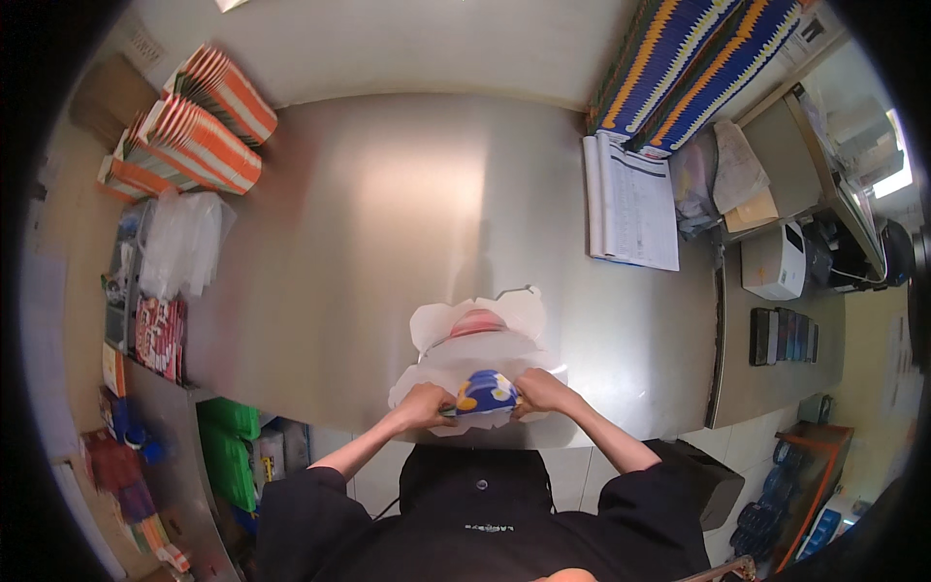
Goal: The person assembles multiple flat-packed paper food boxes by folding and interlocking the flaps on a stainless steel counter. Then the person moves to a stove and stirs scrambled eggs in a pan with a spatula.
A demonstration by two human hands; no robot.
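A paper food carton point(451, 339), partly folded, lies at the near edge of the steel table, with white flaps spread out on its far side. A rounded red patch shows between the far flaps. The near panel point(488, 391) stands up and is printed blue with yellow and white shapes. My left hand point(427, 405) is closed on the left end of this panel. At its right end my right hand point(543, 391) is closed too, with the fingertips partly hidden by the card.
The steel table point(320, 242) stretches to the far wall. Orange-striped cartons point(194, 141) and clear plastic bags point(182, 242) stand at left. Blue patterned card stacks point(669, 73) and an open notebook point(635, 204) sit far right, near a white box-shaped device point(774, 264).
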